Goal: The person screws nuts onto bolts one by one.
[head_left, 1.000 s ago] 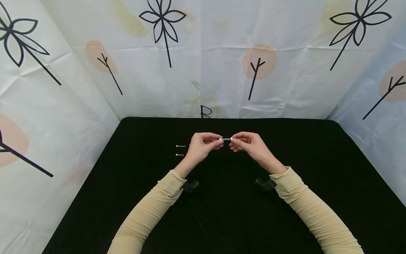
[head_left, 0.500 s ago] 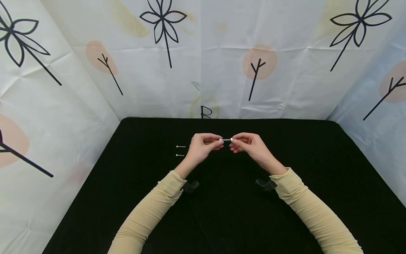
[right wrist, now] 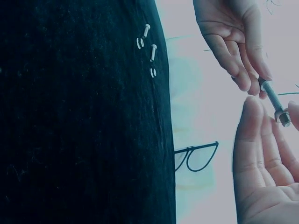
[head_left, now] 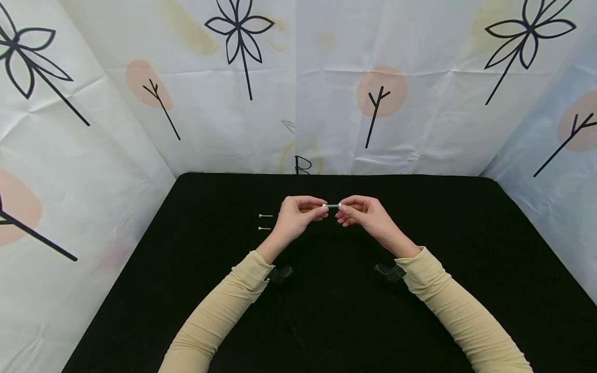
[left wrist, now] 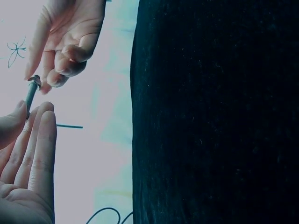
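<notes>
Okay, mid-frame: left hand (head_left: 298, 213) pinches bolt (right wrist: 273, 96) at head, right hand (head_left: 363, 211) the nut (right wrist: 280, 114); tilted twisting could cross-thread it, slack pinch drop it

What my black worktop (head_left: 457, 223) carries

It spreads wide before me, dark and cloth-like, its far corners rounded. Left of its middle I have a farther bolt (head_left: 266, 215) and a nearer bolt (head_left: 264, 228) lying flat, roughly parallel and apart, heads toward my left. Just off each shank's tip, my right wrist view shows a pair of light rings (right wrist: 142, 42), too small to tell as nuts or washers.
</notes>
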`<state>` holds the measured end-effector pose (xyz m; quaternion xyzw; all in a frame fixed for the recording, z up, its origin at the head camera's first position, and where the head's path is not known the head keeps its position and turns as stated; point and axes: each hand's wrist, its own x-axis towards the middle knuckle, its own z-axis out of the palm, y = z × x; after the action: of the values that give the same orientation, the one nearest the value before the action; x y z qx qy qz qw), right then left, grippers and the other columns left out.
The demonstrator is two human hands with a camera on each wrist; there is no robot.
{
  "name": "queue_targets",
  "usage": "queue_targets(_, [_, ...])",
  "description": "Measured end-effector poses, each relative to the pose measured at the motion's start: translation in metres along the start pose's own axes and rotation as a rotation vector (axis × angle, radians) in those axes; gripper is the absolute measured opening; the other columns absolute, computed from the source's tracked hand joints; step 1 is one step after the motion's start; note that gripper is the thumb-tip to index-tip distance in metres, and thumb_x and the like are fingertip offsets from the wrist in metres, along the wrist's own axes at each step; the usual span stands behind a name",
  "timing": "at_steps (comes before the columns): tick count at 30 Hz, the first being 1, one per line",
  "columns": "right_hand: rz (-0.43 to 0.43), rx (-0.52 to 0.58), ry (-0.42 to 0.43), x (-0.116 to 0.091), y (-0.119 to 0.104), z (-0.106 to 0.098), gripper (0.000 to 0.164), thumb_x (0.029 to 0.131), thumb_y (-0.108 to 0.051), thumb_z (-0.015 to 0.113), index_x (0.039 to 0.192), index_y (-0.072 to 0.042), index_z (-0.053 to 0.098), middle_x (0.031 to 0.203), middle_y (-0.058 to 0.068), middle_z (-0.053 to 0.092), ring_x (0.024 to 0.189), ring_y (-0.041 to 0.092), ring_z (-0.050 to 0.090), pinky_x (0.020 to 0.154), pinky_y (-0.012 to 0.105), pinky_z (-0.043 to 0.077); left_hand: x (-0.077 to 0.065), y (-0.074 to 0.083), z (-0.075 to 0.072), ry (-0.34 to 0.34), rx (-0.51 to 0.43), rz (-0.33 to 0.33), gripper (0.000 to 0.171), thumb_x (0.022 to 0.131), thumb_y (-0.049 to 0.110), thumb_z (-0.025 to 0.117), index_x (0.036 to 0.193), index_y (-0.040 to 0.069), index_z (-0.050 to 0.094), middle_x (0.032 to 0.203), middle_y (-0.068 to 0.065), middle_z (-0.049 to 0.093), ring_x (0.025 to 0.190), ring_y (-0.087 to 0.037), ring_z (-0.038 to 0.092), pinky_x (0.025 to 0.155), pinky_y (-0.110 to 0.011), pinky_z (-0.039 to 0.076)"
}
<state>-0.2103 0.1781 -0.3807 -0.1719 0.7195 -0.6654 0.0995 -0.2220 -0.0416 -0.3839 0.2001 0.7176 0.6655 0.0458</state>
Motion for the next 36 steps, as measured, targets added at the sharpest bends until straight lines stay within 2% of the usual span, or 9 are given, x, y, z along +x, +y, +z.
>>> queue_targets(3, [0.008, 0.001, -0.006, -0.0001, 0.0, 0.0001, 0.037, 0.096, -0.017, 0.06, 0.12, 0.01, 0.051, 0.103, 0.026, 0.064, 0.086, 0.024, 0.067, 0.078, 0.037, 0.058, 0.0, -0.0002, -0.0009, -0.008, -0.006, -0.012, 0.026, 0.089, 0.012, 0.069, 0.106, -0.007, 0.068, 0.099, -0.017, 0.07, 0.087, -0.025, 0.07, 0.077, -0.033, 0.059])
queue_targets(8, [-0.052, 0.024, -0.009, 0.0001, 0.0015, -0.0003, 0.033, 0.094, -0.006, 0.061, 0.12, 0.01, 0.049, 0.105, 0.026, 0.063, 0.089, 0.025, 0.067, 0.082, 0.045, 0.057, 0.0014, -0.0055, -0.0009, 0.007, -0.002, -0.007, 0.023, 0.087, 0.014, 0.071, 0.104, -0.003, 0.071, 0.097, -0.013, 0.071, 0.085, -0.024, 0.07, 0.076, -0.033, 0.059])
queue_targets(13, [-0.033, 0.004, 0.007, 0.0006, 0.0013, -0.0009, 0.032, 0.096, -0.016, 0.061, 0.114, 0.01, 0.055, 0.101, 0.027, 0.064, 0.086, 0.023, 0.067, 0.078, 0.039, 0.058, 0.0015, -0.0048, 0.0003, 0.01, 0.001, 0.015, 0.025, 0.087, 0.014, 0.071, 0.103, -0.005, 0.07, 0.095, -0.011, 0.071, 0.084, -0.02, 0.07, 0.075, -0.032, 0.059])
queue_targets(17, [-0.016, -0.003, 0.001, -0.0002, 0.0003, -0.0012, 0.033, 0.097, -0.02, 0.06, 0.116, 0.006, 0.055, 0.102, 0.027, 0.064, 0.086, 0.024, 0.067, 0.077, 0.035, 0.059, 0.001, -0.0045, 0.001, 0.008, -0.001, 0.019, 0.025, 0.087, 0.013, 0.071, 0.103, -0.006, 0.07, 0.094, -0.011, 0.072, 0.083, -0.02, 0.07, 0.074, -0.032, 0.059])
queue_targets(21, [-0.053, 0.013, -0.01, -0.0012, 0.0008, -0.0024, 0.029, 0.096, -0.01, 0.06, 0.119, 0.005, 0.051, 0.104, 0.023, 0.065, 0.089, 0.024, 0.067, 0.082, 0.043, 0.057, 0.0006, -0.0044, 0.0014, 0.01, -0.002, 0.007, 0.021, 0.086, 0.013, 0.072, 0.101, -0.002, 0.072, 0.094, -0.011, 0.072, 0.082, -0.02, 0.07, 0.074, -0.032, 0.059])
queue_targets(24, [-0.065, 0.015, -0.006, -0.0008, 0.0011, -0.0029, 0.029, 0.095, -0.007, 0.06, 0.117, 0.01, 0.051, 0.102, 0.021, 0.066, 0.089, 0.023, 0.067, 0.084, 0.047, 0.055, 0.0007, -0.0038, 0.0013, 0.006, -0.002, 0.001, 0.022, 0.087, 0.012, 0.071, 0.102, -0.003, 0.071, 0.096, -0.012, 0.071, 0.084, -0.022, 0.07, 0.075, -0.032, 0.059])
queue_targets(28, [-0.036, -0.013, 0.009, 0.0005, 0.0015, -0.0027, 0.036, 0.097, -0.016, 0.059, 0.115, 0.015, 0.052, 0.098, 0.022, 0.066, 0.085, 0.022, 0.067, 0.079, 0.039, 0.058, 0.0017, -0.003, 0.0008, -0.009, 0.006, -0.002, 0.026, 0.088, 0.008, 0.069, 0.107, -0.009, 0.067, 0.099, -0.016, 0.07, 0.088, -0.026, 0.07, 0.076, -0.033, 0.059])
queue_targets(31, [-0.016, -0.011, 0.009, 0.001, 0.0023, -0.0026, 0.039, 0.098, -0.021, 0.058, 0.117, 0.014, 0.052, 0.099, 0.025, 0.064, 0.084, 0.022, 0.067, 0.077, 0.035, 0.059, 0.0019, -0.0022, 0.0005, -0.017, 0.01, -0.012, 0.025, 0.089, 0.006, 0.068, 0.107, -0.011, 0.066, 0.1, -0.019, 0.07, 0.089, -0.028, 0.069, 0.078, -0.035, 0.059])
queue_targets(36, [-0.047, 0.01, -0.004, 0.0, 0.0025, -0.003, 0.03, 0.096, -0.012, 0.06, 0.118, 0.005, 0.052, 0.103, 0.025, 0.063, 0.089, 0.026, 0.067, 0.083, 0.047, 0.056, 0.0011, -0.0018, 0.0006, -0.007, 0.0, -0.026, 0.024, 0.088, 0.009, 0.069, 0.106, -0.007, 0.068, 0.099, -0.017, 0.07, 0.087, -0.027, 0.07, 0.078, -0.034, 0.059])
